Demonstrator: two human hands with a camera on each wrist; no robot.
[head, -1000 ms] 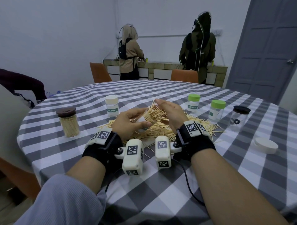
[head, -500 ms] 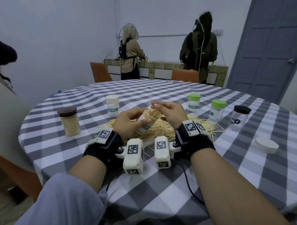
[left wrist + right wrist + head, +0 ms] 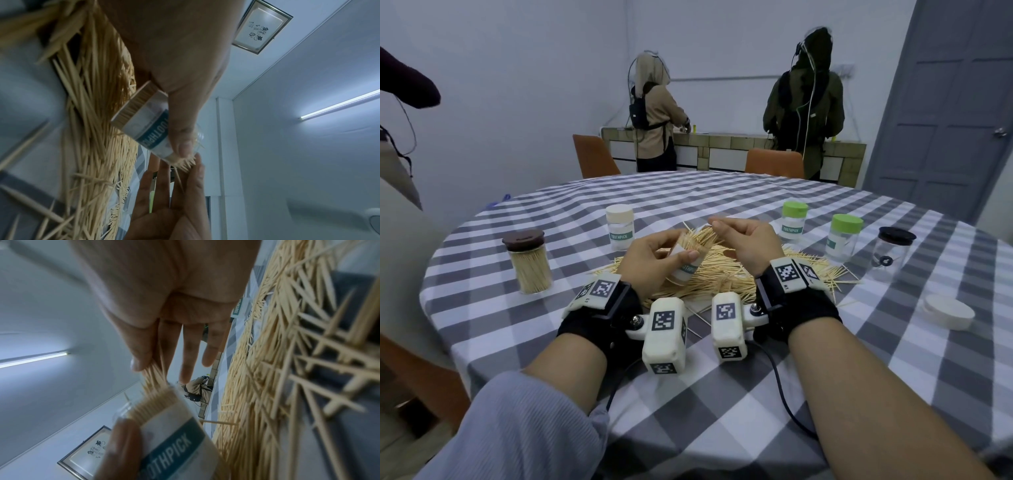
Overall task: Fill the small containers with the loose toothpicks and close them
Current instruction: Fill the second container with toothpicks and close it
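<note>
Wrist views show the left hand point(image 3: 654, 255) gripping a tilted, packed container point(image 3: 144, 120); right hand point(image 3: 744, 240) pinches toothpicks point(image 3: 154, 373) at its mouth, the bundle now pushed deeper.

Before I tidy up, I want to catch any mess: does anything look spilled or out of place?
Yes. A heap of toothpicks lies spilled across the tablecloth under both hands, some strays beyond it. A white lid sits alone at the right, off its jar.
</note>
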